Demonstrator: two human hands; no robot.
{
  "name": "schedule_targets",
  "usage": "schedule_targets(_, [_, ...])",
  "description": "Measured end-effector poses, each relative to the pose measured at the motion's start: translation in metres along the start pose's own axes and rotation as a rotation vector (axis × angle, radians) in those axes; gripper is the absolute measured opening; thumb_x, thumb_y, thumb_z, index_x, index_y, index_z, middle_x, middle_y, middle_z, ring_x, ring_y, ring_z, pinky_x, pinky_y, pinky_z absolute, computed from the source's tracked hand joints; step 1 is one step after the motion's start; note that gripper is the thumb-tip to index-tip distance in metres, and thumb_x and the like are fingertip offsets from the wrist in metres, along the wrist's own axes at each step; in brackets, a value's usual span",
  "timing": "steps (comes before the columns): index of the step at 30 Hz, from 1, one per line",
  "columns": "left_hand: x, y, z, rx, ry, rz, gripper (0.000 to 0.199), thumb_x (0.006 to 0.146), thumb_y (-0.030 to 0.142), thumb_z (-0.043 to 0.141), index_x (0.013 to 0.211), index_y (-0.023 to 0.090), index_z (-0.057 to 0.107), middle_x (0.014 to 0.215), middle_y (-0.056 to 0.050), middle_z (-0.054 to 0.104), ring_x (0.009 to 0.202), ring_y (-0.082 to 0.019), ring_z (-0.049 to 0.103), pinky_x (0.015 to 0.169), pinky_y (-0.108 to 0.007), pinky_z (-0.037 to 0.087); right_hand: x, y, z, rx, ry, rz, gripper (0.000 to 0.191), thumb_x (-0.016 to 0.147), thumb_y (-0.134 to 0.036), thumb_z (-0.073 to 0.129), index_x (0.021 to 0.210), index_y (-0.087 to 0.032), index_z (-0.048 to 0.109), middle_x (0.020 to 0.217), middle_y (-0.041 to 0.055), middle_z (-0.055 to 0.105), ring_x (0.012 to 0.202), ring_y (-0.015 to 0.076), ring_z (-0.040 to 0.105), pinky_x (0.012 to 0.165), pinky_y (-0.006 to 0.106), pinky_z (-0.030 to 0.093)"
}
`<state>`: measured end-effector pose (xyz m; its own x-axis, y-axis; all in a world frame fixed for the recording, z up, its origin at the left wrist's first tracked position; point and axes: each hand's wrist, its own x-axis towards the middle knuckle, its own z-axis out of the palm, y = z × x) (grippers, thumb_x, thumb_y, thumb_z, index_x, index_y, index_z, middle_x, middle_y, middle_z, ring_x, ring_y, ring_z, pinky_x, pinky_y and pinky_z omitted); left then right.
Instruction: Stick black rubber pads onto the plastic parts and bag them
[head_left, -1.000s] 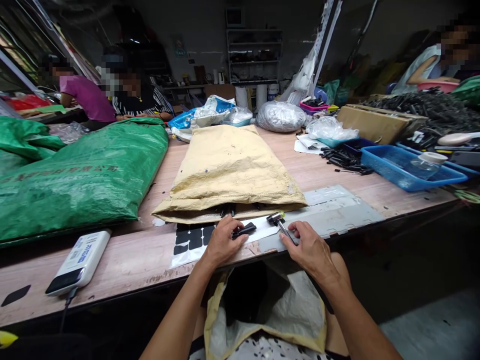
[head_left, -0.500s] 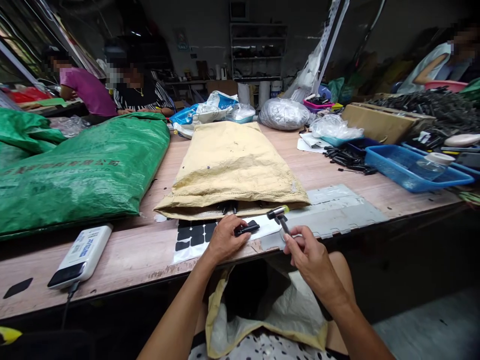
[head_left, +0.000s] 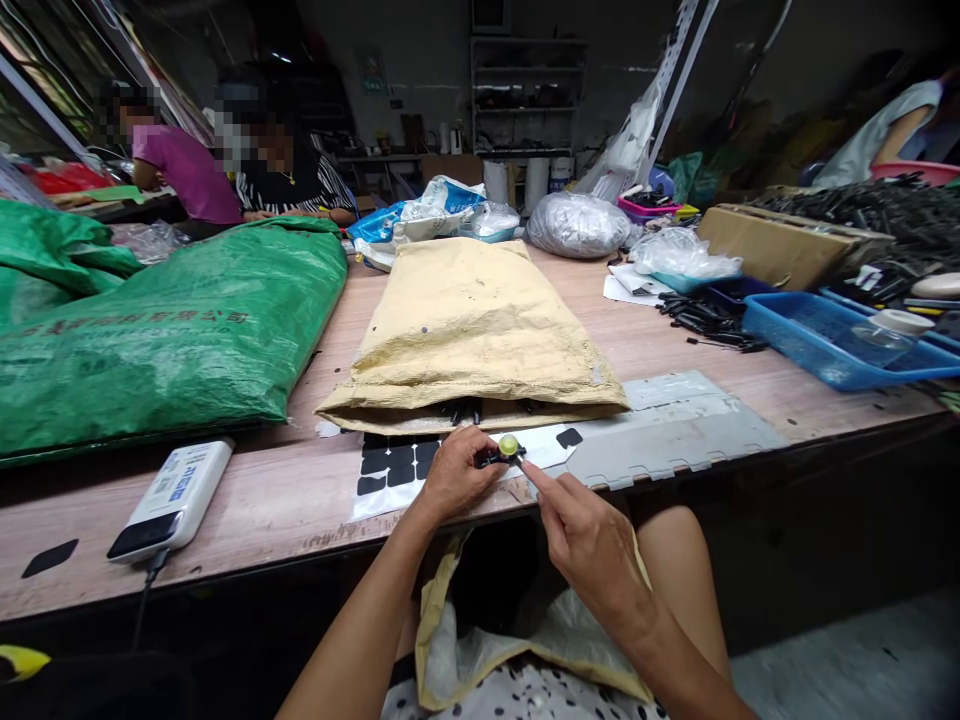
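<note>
My left hand (head_left: 459,475) is closed around a small black plastic part (head_left: 487,462) at the table's front edge. My right hand (head_left: 589,535) grips the handle of a small hammer (head_left: 508,446); its yellow-green face is over the black part, and whether they touch I cannot tell. Under the left hand lies a white sheet (head_left: 375,506) with black rounded-square stickers. One loose black sticker (head_left: 570,438) sits right of the hammer. Just behind, a cream woven sack (head_left: 480,330) lies with its mouth towards me, black parts showing inside.
A full green sack (head_left: 172,340) and a white power bank (head_left: 174,500) with a cable are on the left. A grey board (head_left: 675,425) lies right of the sheet. Farther right stands a blue tray (head_left: 817,350). An open sack (head_left: 431,665) rests on my lap. Other people sit across the room.
My right hand has moved left, bringing the hammer head from beside the black part to over it. My left hand keeps its hold. The view has shifted slightly.
</note>
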<state>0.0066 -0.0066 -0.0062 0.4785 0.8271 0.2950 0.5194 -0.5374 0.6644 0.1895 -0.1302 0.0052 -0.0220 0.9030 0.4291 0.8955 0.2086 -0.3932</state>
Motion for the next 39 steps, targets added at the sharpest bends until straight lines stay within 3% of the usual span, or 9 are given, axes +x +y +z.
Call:
schedule_targets(3, [0.0,0.001,0.0,-0.007,0.004,-0.004,0.007,0.08,0.022,0.075,0.083,0.02,0.07,0.082,-0.002,0.065,0.083,-0.019,0.056,0.077,-0.031,0.042,0.001,0.002,-0.002,-0.02,-0.004,0.008,0.048,0.1,-0.015,0.042,0.14,-0.032,0.06,0.087,0.0019,0.07,0.076,0.016,0.067,0.07,0.026,0.046])
schedule_targets(8, [0.0,0.001,0.001,-0.012,-0.001,-0.011,0.008,0.079,0.021,0.076,0.086,0.02,0.072,0.084,-0.002,0.067,0.085,-0.02,0.058,0.08,-0.032,0.043,0.002,0.005,-0.007,-0.02,0.122,0.041,0.044,0.102,-0.019,0.041,0.14,-0.029,0.061,0.086,0.003,0.07,0.077,0.016,0.067,0.072,0.026,0.046])
schedule_targets(12, [0.0,0.001,0.001,-0.012,0.008,-0.013,0.008,0.079,0.024,0.075,0.086,0.02,0.072,0.084,-0.002,0.068,0.085,-0.02,0.058,0.08,-0.032,0.043,0.0,0.009,-0.005,-0.058,0.047,0.033,0.045,0.101,-0.018,0.041,0.139,-0.031,0.062,0.088,0.0031,0.071,0.078,0.0166,0.068,0.07,0.027,0.046])
schedule_targets(15, [-0.001,0.002,-0.001,-0.015,-0.004,-0.012,0.009,0.08,0.026,0.073,0.087,0.02,0.073,0.084,-0.003,0.068,0.085,-0.02,0.058,0.08,-0.032,0.044,0.002,0.013,-0.008,-0.041,0.06,0.08,0.045,0.101,-0.021,0.041,0.139,-0.032,0.061,0.093,0.0028,0.072,0.082,0.0179,0.069,0.072,0.028,0.048])
schedule_targets(21, [0.0,0.004,-0.006,-0.028,-0.059,-0.015,0.017,0.089,0.034,0.063,0.092,0.021,0.074,0.088,-0.004,0.068,0.089,-0.021,0.059,0.081,-0.034,0.043,0.013,0.041,-0.017,-0.175,0.119,0.155,0.044,0.097,-0.017,0.044,0.135,-0.027,0.064,0.096,0.0058,0.072,0.086,0.0215,0.065,0.075,0.033,0.046])
schedule_targets(27, [-0.001,0.003,-0.007,-0.022,-0.072,0.019,0.027,0.098,0.036,0.051,0.091,0.021,0.072,0.089,-0.004,0.066,0.089,-0.021,0.057,0.082,-0.034,0.041,0.018,0.067,-0.007,-0.36,0.086,0.129,0.043,0.094,-0.01,0.047,0.128,-0.026,0.07,0.087,0.0063,0.066,0.083,0.0237,0.053,0.074,0.036,0.04])
schedule_targets(34, [-0.001,0.0,-0.005,0.059,-0.116,0.029,0.038,0.103,0.039,0.039,0.085,0.021,0.067,0.087,-0.004,0.063,0.086,-0.02,0.055,0.08,-0.035,0.042,0.028,0.046,-0.006,-0.237,0.124,0.065,0.034,0.093,-0.023,0.058,0.125,-0.023,0.069,0.115,0.0106,0.063,0.102,0.0282,0.051,0.083,0.04,0.043])
schedule_targets(39, [-0.001,0.001,-0.006,0.088,-0.147,0.065,0.04,0.103,0.039,0.037,0.078,0.02,0.062,0.083,-0.004,0.062,0.084,-0.02,0.054,0.079,-0.035,0.041,0.043,0.024,-0.001,-0.05,-0.019,-0.072,0.035,0.094,-0.032,0.062,0.127,-0.024,0.064,0.112,0.0089,0.064,0.103,0.0265,0.053,0.088,0.04,0.044])
